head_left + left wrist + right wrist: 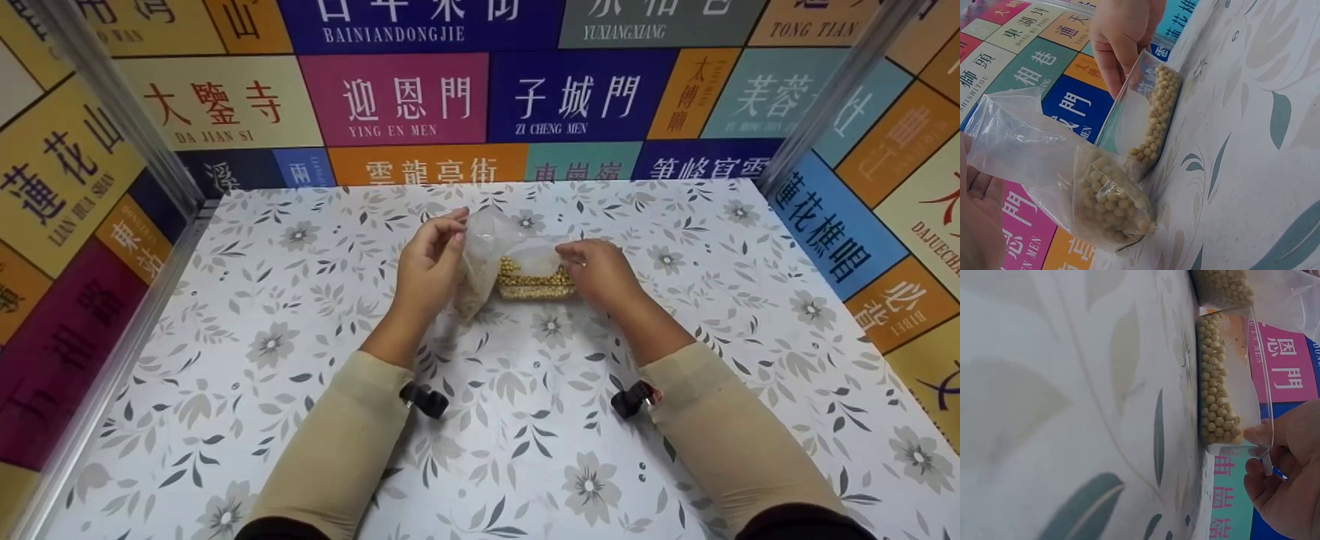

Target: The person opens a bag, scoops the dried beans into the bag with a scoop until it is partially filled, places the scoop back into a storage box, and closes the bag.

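My left hand (431, 266) holds a clear plastic bag (1033, 138) by its upper part. Pale yellow soybeans (1109, 197) fill the lower end of the bag, which hangs down close to the table beside a clear rectangular plastic box (536, 292). More soybeans (1216, 382) lie in the box along its bottom, and a whitish area shows above them. At the box's right end my right hand (604, 274) pinches the end wall by the rim, the thumb on the inside and the fingers outside, as the right wrist view shows.
A white table (300, 420) with a grey leaf and flower print lies under everything. Colourful panels (397, 97) with large characters stand behind it and at both sides. Small dark cameras (426, 400) sit on both wrists over beige sleeves (337, 442).
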Tool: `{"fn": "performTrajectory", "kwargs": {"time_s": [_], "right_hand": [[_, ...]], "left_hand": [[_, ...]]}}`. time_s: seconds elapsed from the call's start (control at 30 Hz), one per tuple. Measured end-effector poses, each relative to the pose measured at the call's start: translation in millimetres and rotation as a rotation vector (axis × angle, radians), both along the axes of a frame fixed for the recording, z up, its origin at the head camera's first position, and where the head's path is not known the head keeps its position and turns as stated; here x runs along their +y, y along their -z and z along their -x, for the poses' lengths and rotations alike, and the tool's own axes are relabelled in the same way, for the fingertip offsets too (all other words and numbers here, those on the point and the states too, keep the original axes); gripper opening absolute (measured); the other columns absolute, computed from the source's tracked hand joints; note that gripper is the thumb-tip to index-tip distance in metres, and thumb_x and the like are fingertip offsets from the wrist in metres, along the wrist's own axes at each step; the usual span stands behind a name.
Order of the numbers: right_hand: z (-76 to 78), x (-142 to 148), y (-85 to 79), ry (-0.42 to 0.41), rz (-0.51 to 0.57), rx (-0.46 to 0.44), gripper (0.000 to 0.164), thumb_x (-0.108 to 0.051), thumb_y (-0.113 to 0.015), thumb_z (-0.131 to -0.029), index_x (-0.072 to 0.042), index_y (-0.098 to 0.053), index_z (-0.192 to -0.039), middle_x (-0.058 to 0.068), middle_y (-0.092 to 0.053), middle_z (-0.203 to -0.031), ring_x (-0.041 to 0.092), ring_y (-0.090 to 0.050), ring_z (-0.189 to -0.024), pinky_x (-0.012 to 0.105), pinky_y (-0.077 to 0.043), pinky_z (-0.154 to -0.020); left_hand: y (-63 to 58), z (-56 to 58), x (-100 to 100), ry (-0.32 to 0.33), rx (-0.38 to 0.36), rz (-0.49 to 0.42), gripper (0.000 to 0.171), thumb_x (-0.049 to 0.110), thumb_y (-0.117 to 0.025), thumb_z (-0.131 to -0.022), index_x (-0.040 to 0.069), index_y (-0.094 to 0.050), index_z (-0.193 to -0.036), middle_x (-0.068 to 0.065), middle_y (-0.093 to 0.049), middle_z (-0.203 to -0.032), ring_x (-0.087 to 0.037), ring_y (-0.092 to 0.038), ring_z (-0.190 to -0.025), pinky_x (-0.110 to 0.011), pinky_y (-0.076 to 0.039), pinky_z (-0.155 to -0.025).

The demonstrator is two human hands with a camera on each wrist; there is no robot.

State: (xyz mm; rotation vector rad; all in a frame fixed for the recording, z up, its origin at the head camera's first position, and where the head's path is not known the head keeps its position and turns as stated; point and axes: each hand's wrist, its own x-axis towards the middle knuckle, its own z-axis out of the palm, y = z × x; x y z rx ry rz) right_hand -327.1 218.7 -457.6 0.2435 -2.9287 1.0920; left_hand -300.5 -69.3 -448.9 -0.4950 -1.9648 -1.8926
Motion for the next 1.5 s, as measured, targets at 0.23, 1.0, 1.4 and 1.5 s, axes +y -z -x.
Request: {"fn": "performTrajectory", "kwargs": {"time_s": [0.23, 1.0, 1.4, 1.5], "right_hand": [[-1.9, 5, 3.4, 0.037, 0.129, -0.054, 0.037, -0.015, -0.059, -0.108, -0.009, -0.067, -0.144, 0.013, -0.066, -0.150, 0.035, -0.056, -0.146, 0.051, -0.046, -0.124], [-17.8, 24, 7.1, 0.193, 0.409, -0.058, 0.038, -0.014, -0.059, -0.109, -0.013, -0.066, -0.146, 0.010, -0.065, -0.151, 0.026, -0.055, -0.146, 0.042, -0.044, -0.124], [-23.8, 25, -9.3, 0.208, 0.392, -0.017, 0.037, -0.018, -0.057, -0.110, -0.013, -0.065, -0.147, 0.009, -0.065, -0.152, 0.025, -0.054, -0.147, 0.043, -0.044, -0.126], [-24.7, 23, -21.3, 0.219, 0.383, 0.033, 0.037, -0.019, -0.056, -0.111, -0.014, -0.065, -0.146, 0.008, -0.065, -0.152, 0.025, -0.055, -0.147, 0.043, -0.044, -0.126]], "left_hand": [[0.1, -0.5, 0, 0.006, -0.002, 0.001, 0.013, 0.007, -0.060, -0.107, -0.001, -0.067, -0.116, -0.005, -0.070, -0.145, -0.016, -0.063, -0.139, -0.027, -0.049, -0.121], [0.1, -0.6, 0, -0.007, 0.013, 0.028, 0.012, 0.007, -0.059, -0.108, 0.001, -0.067, -0.115, -0.009, -0.070, -0.145, -0.018, -0.064, -0.139, -0.028, -0.051, -0.119], [-0.8, -1.7, 0, 0.001, 0.023, 0.030, 0.015, 0.008, -0.059, -0.109, -0.002, -0.066, -0.116, -0.009, -0.069, -0.146, -0.018, -0.063, -0.140, -0.028, -0.051, -0.120], [0.0, -1.5, -1, 0.007, 0.029, 0.025, 0.014, 0.009, -0.058, -0.109, -0.001, -0.066, -0.116, -0.010, -0.068, -0.147, -0.019, -0.063, -0.141, -0.029, -0.050, -0.121]]}}
